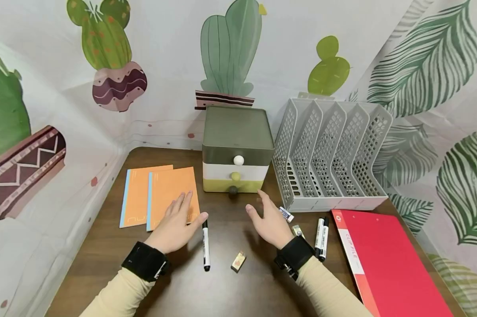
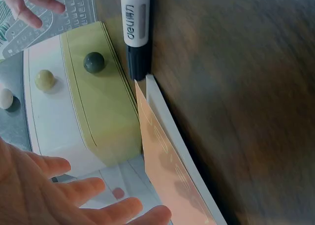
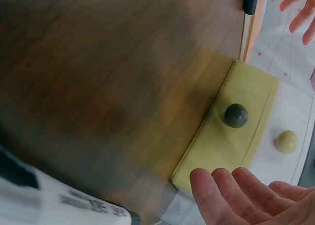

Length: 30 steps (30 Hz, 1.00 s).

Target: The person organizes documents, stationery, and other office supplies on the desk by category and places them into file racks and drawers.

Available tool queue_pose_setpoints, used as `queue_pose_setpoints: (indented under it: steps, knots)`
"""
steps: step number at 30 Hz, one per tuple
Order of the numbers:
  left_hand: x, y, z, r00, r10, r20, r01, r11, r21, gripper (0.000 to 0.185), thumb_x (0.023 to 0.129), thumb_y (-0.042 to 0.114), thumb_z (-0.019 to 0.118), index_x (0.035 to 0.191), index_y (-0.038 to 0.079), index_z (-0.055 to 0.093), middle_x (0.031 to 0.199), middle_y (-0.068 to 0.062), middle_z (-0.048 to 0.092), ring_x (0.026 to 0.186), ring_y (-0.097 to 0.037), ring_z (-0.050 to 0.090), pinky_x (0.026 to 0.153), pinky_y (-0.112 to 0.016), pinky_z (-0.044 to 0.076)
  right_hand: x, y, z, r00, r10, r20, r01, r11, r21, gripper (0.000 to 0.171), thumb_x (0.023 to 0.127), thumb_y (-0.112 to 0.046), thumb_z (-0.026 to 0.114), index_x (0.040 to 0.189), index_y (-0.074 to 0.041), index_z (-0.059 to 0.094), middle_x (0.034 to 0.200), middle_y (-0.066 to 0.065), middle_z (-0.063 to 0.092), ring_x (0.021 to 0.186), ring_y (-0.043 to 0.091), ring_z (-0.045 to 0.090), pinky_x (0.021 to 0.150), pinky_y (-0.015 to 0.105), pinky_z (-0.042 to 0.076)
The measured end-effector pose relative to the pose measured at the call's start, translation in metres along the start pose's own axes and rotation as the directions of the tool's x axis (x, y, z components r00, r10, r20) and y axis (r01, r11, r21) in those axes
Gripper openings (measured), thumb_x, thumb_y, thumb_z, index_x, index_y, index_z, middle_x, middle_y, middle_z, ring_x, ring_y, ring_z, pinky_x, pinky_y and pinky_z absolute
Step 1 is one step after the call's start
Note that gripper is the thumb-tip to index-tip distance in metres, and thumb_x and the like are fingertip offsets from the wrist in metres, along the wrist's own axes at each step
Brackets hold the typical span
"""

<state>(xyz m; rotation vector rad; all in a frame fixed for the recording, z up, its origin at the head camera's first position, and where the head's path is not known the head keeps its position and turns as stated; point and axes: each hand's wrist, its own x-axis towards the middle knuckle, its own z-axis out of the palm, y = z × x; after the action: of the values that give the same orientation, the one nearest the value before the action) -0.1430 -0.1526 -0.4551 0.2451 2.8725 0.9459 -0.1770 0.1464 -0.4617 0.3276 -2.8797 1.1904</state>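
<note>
I have the left hand (image 1: 174, 229) with fingers spread over the front orange notebook (image 1: 171, 187), just beside a marker (image 1: 206, 248) lying on the counter (image 1: 195, 295). The right hand (image 1: 271, 222), also spread, is near the drawer box (image 1: 238, 127), with an eraser (image 1: 286, 214) beside it.

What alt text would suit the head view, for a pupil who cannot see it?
A person's left hand hovers near orange notebooks, the right hand near a three-drawer box, both empty, above a brown desk. Around them are markers, erasers, a red clip file and a grey rack.
</note>
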Motion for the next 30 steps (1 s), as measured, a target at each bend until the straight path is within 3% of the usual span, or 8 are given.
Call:
queue_pose_setpoints:
  steps: [4,8,13,19,25,30]
  knots:
    - [0.004,-0.011,-0.008,0.997,-0.046,-0.057,0.049,0.997,0.062,0.104,0.1,0.079,0.043,0.172,0.012,0.009,0.173,-0.031,0.012,0.153,-0.063,0.015,0.12,-0.078,0.019,0.0,-0.001,0.003,1.0,-0.003,0.015,0.003,1.0,0.018,0.075,0.107,-0.049,0.059,0.165,-0.007,0.034,0.146,0.021,0.062,0.131,0.039,0.063,0.104,0.058,0.053]
    - [0.006,-0.031,-0.021,0.987,-0.118,-0.11,0.13,0.985,0.112,0.116,0.091,0.086,0.052,0.173,0.015,0.01,0.167,-0.034,0.02,0.144,-0.066,0.029,0.109,-0.079,0.034,0.006,-0.01,0.014,0.998,0.014,0.061,-0.021,0.994,0.106,0.078,0.104,-0.053,0.063,0.163,-0.009,0.039,0.142,0.019,0.065,0.126,0.037,0.066,0.105,0.055,0.053]
    - [0.005,-0.048,-0.036,0.973,-0.197,-0.118,0.206,0.976,0.068,0.123,0.088,0.08,0.065,0.172,0.011,0.008,0.156,-0.037,0.029,0.13,-0.063,0.041,0.094,-0.071,0.047,0.023,-0.034,0.032,0.982,0.042,0.184,-0.079,0.977,0.2,0.079,0.102,-0.058,0.063,0.161,-0.009,0.042,0.139,0.019,0.067,0.124,0.034,0.066,0.106,0.053,0.053]
    - [0.001,-0.06,-0.042,0.962,-0.266,-0.059,0.261,0.962,-0.075,0.131,0.087,0.076,0.071,0.171,0.014,-0.009,0.159,-0.042,0.017,0.135,-0.062,0.041,0.1,-0.072,0.047,0.048,-0.064,0.052,0.95,0.06,0.305,-0.13,0.968,0.213,0.085,0.101,-0.063,0.059,0.159,-0.004,0.042,0.137,0.021,0.066,0.12,0.034,0.068,0.102,0.048,0.056]
    - [-0.004,-0.066,-0.048,0.96,-0.277,-0.041,0.27,0.955,-0.123,0.133,0.088,0.077,0.069,0.169,0.016,-0.017,0.16,-0.043,0.014,0.129,-0.057,0.053,0.105,-0.069,0.047,0.065,-0.086,0.067,0.886,0.089,0.456,-0.266,0.902,0.341,0.086,0.103,-0.059,0.06,0.158,0.003,0.04,0.146,0.025,0.057,0.126,0.04,0.064,0.097,0.052,0.06]
    - [-0.005,-0.067,-0.053,0.96,-0.279,-0.021,0.273,0.951,-0.149,0.132,0.09,0.074,0.068,0.168,0.014,-0.019,0.161,-0.044,0.01,0.133,-0.061,0.049,0.105,-0.072,0.045,0.071,-0.093,0.075,0.87,0.115,0.48,-0.313,0.881,0.355,0.083,0.102,-0.059,0.06,0.156,0.002,0.043,0.142,0.023,0.058,0.13,0.041,0.062,0.101,0.055,0.058]
